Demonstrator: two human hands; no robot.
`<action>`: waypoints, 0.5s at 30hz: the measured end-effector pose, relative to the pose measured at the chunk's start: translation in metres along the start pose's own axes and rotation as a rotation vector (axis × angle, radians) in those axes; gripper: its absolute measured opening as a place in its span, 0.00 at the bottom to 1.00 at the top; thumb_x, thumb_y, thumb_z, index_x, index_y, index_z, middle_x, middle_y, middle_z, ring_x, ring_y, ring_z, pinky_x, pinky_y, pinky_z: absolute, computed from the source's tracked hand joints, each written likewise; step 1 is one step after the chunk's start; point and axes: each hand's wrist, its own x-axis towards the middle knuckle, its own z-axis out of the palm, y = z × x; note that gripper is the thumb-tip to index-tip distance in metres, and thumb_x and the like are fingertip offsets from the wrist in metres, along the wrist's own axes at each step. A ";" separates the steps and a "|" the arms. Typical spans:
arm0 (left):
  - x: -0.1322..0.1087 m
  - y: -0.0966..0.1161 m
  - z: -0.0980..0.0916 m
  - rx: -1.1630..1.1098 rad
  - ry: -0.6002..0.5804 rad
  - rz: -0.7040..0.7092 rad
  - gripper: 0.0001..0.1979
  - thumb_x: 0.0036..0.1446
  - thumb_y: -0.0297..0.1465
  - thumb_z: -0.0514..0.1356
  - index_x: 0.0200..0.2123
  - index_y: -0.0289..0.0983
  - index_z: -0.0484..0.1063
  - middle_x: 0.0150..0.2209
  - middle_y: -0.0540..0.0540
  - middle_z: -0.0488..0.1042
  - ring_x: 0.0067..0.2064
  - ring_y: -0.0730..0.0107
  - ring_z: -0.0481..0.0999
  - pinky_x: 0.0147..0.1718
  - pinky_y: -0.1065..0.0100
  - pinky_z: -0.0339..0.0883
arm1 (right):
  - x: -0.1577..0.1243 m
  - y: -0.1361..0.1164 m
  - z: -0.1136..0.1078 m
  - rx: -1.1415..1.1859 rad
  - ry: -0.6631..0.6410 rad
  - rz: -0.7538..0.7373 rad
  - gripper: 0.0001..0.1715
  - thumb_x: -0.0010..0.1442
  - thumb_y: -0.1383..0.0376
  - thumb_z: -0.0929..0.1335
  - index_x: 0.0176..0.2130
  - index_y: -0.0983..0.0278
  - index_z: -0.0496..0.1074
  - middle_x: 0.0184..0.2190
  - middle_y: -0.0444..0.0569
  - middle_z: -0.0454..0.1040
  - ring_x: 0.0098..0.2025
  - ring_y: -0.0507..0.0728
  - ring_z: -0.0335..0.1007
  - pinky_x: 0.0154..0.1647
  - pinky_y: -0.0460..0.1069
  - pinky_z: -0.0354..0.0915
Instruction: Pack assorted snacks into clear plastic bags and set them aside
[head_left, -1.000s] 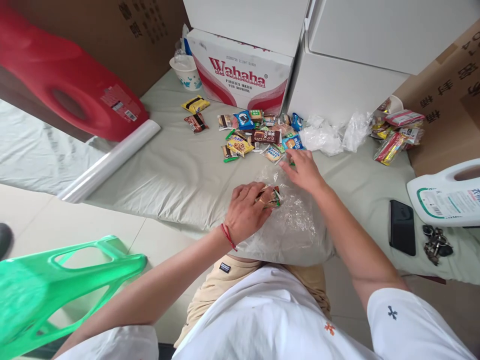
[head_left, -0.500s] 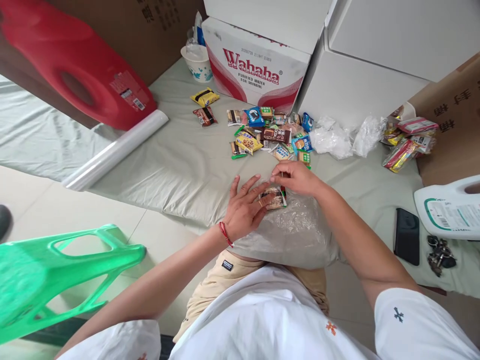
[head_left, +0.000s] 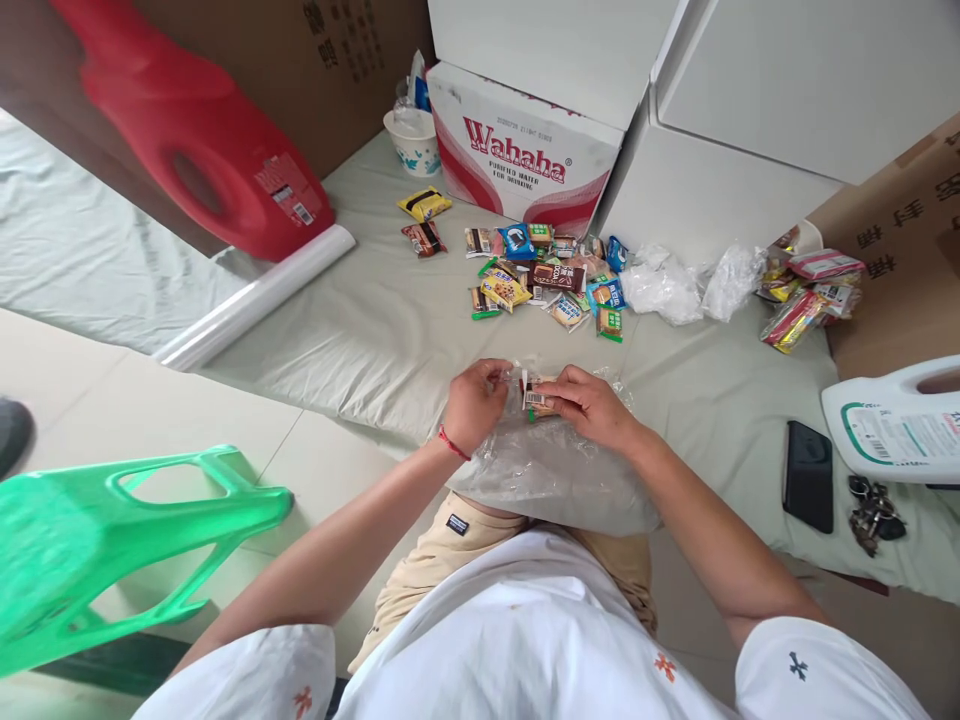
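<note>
A sheet of clear plastic wrap (head_left: 555,475) lies crinkled on the cloth right in front of me. On it sits a small snack packet (head_left: 534,398) with a barcode label and green edges, partly covered by fingers. My right hand (head_left: 596,405) has its fingers closed over the right side of this packet, pressing it on the wrap. To the left, my left hand (head_left: 478,405) is closed in a pinch on the wrap's edge, a little apart from the packet. A pile of snack packets (head_left: 555,275) lies beyond both hands.
A roll of plastic wrap (head_left: 259,297) lies at the left by a red jug (head_left: 225,160). A Wahaha carton (head_left: 517,150) stands behind, with crumpled plastic (head_left: 664,285) nearby. On the right are bundled packets (head_left: 814,290), a phone (head_left: 808,475), keys (head_left: 874,515) and a white jug (head_left: 900,420).
My left hand has gone from lying spread over the packet to pinching the wrap at its left. My right hand has come down from the wrap's far side onto the packet.
</note>
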 end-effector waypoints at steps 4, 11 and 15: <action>0.000 -0.019 -0.024 -0.145 0.067 -0.082 0.06 0.52 0.29 0.59 0.30 0.37 0.77 0.36 0.46 0.79 0.36 0.69 0.76 0.38 0.66 0.72 | -0.004 0.002 0.002 0.028 0.019 -0.011 0.19 0.72 0.64 0.64 0.57 0.55 0.78 0.37 0.47 0.69 0.39 0.54 0.71 0.42 0.49 0.69; -0.006 -0.035 -0.073 -0.115 0.160 -0.139 0.06 0.55 0.33 0.63 0.28 0.36 0.72 0.39 0.45 0.77 0.44 0.62 0.77 0.43 0.60 0.73 | -0.009 0.006 0.004 0.037 0.026 -0.032 0.20 0.71 0.67 0.63 0.54 0.54 0.79 0.36 0.45 0.67 0.37 0.52 0.68 0.41 0.48 0.69; -0.002 0.008 -0.068 0.129 0.065 0.262 0.19 0.60 0.39 0.64 0.52 0.39 0.72 0.55 0.40 0.72 0.58 0.54 0.72 0.53 0.55 0.70 | -0.009 0.007 0.005 0.036 0.039 -0.046 0.20 0.71 0.68 0.64 0.54 0.53 0.80 0.35 0.45 0.66 0.37 0.52 0.68 0.41 0.49 0.70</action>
